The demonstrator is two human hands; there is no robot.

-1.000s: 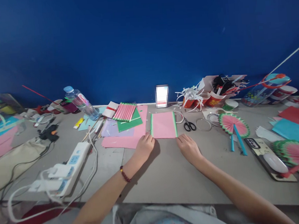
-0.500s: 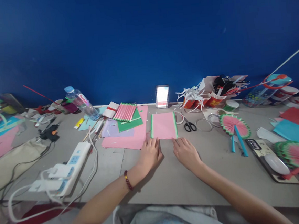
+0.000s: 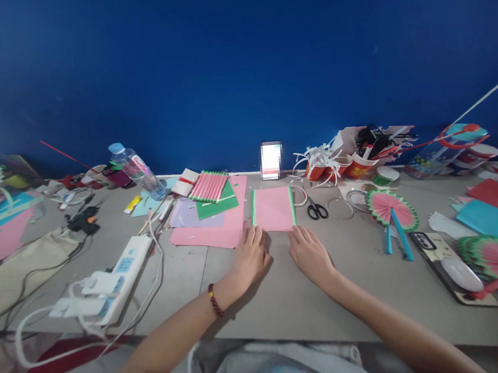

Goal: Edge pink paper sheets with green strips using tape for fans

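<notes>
Tabletop (image 3: 284, 304): two hands (image 3: 251, 254) (image 3: 310, 252) at one sheet (image 3: 272, 209)

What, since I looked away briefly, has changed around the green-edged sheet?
The left hand moved slightly right, its fingers less curled, and the right hand slightly left, so they are closer together at the near edge of the sheet. Whether either grips it, I can't tell. The sheet, scissors and bottle stayed put.

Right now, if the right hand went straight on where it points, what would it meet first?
The right hand would likely meet the green-edged sheet, at its near right corner; whether they touch is unclear.
</notes>
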